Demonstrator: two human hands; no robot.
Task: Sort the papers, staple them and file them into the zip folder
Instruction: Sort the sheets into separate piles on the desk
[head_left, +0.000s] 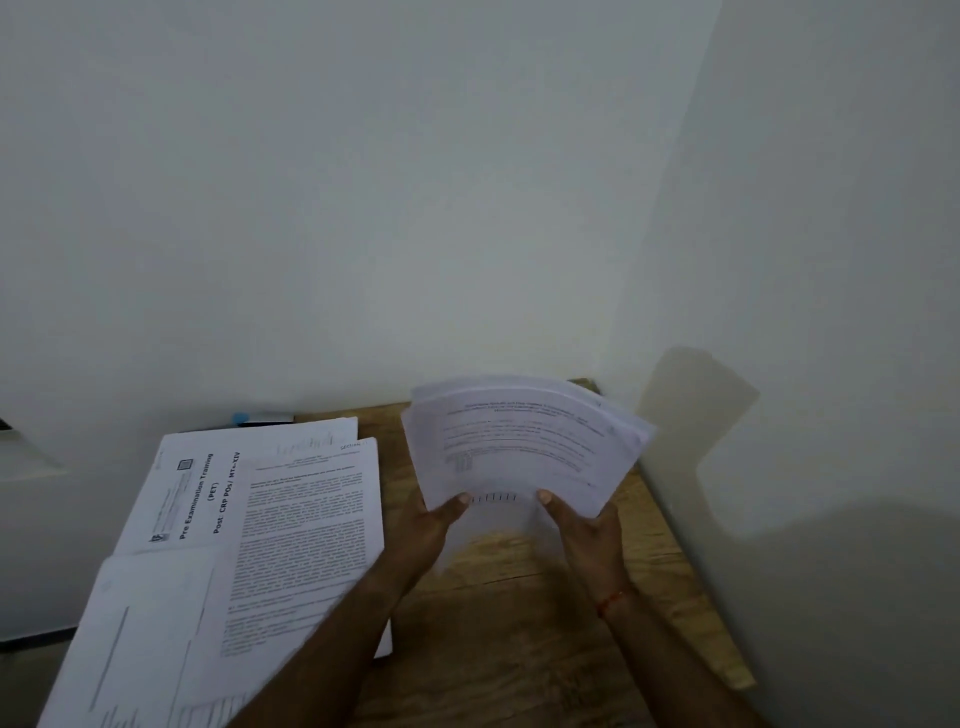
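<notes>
Loose sheets (291, 545): lying flat and overlapped, well to the left of both grips, nearest the lens; printed cover (202, 493) reading "Pre Examination Training" on the far side; sorted or waiting, cannot tell which.
Blue-tipped object (260, 417): beyond the loose sheets, far left of the grips, against the wall (467, 208); too blurred to name as stapler or pen.
Left hand (423, 525): curled on the near edge of the held stack, thumb on top, fingers hidden beneath.
Held stack (524, 447): several printed sheets, raised clear of the table, fanned and arching away from the 2 grips; far edges uneven and blurred.
Right hand (587, 535): same pinch on the same near edge, to the right of the left thumb, thumb on top; red thread (610, 600) at the wrist.
Table (519, 623): bare wood directly below the grips.
Step in hand: probably leafing through or squaring the stack ahead of stapling.
Doing it well: ease both pinches a little, stand the stack on its near edge on the wood below, tap to close the fan, then turn and tap 1 short side; shift thumbs out toward the 2 corners to flatten the arch; check page order before any staple.
Zip folder: not in view; no sure stapler either.
</notes>
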